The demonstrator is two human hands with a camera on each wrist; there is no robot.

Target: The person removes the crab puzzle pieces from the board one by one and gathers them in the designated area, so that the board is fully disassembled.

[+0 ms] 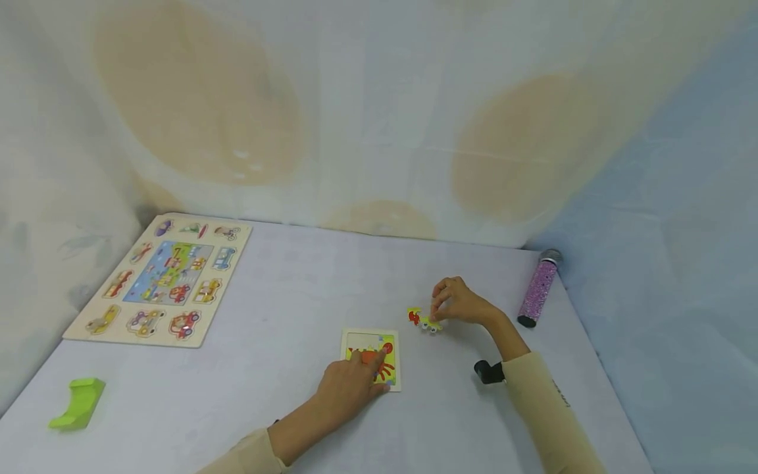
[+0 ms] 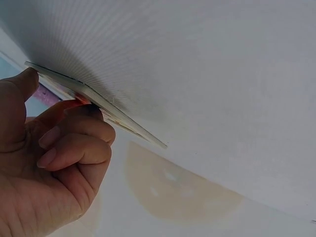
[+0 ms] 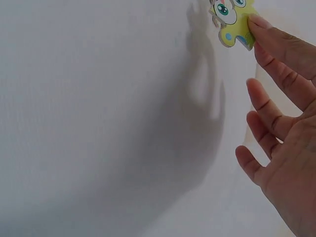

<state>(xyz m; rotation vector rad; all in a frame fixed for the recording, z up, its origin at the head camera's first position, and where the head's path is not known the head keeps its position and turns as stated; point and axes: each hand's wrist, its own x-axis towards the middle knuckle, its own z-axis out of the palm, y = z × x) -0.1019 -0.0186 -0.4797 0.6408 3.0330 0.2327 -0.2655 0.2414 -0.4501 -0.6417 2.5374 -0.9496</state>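
Observation:
My left hand presses its index finger on the small framed puzzle, which has a red crab on yellow. In the left wrist view the thumb touches the puzzle's edge and the other fingers are bent. To the right, my right hand pinches a yellow puzzle piece with printed cartoon eyes between thumb and index finger; its other fingers are loosely spread. Beside that piece, a red and yellow puzzle piece lies on the table. The left hand covers part of the framed puzzle.
A large wooden vehicle puzzle board lies at the back left. A green curved block is near the left edge. At the right lie a glittery purple microphone and a black object, partly behind the right forearm. Fabric walls enclose the table.

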